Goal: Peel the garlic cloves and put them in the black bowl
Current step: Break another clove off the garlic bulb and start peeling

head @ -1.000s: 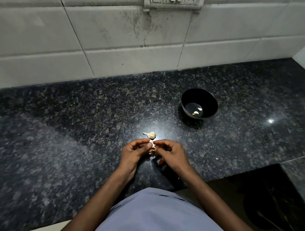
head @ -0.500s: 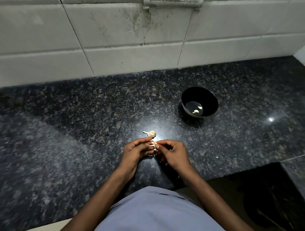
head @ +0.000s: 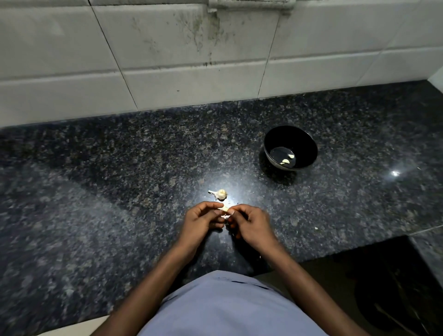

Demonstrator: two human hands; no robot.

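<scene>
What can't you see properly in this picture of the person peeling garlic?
- Head view: the garlic clove is mostly hidden by the fingertips of the left hand and right hand pinching it; how much skin is left cannot be told.
- The cloves in the black bowl are too small to count surely.
- The fitting on the wall tiles is cut off by the top edge.
- The dark space at bottom right is too dim to make out.

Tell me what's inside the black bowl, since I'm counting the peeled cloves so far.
Inside the black bowl, two pale peeled cloves lie on its glossy bottom. The near wall hides a strip of the floor, so anything there can't be seen.
</scene>
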